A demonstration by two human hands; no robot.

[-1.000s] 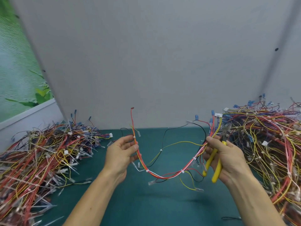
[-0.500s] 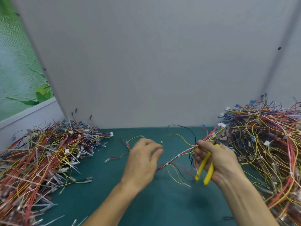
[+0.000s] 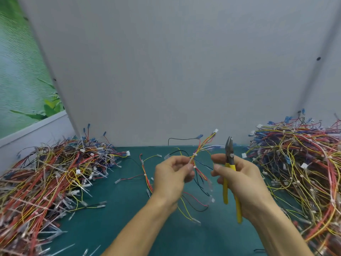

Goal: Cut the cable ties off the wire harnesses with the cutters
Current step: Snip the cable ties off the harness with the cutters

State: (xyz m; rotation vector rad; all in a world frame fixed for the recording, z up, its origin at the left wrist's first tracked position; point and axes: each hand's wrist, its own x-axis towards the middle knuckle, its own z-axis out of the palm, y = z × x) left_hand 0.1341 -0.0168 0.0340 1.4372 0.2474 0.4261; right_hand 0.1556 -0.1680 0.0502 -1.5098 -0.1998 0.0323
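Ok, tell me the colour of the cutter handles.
Yellow; the cutters in the right hand show it in the head view.

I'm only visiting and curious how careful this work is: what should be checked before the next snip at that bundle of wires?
1. Hold on the harness: ok, the left hand pinches it.
2. Hold on the cutters: ok, the right hand holds them, tips up.
3. A cable tie in sight: ok, white, just above the left hand.
4. The blades at the tie: not ok, they stand apart to its right.
5. The blades open: cannot tell.
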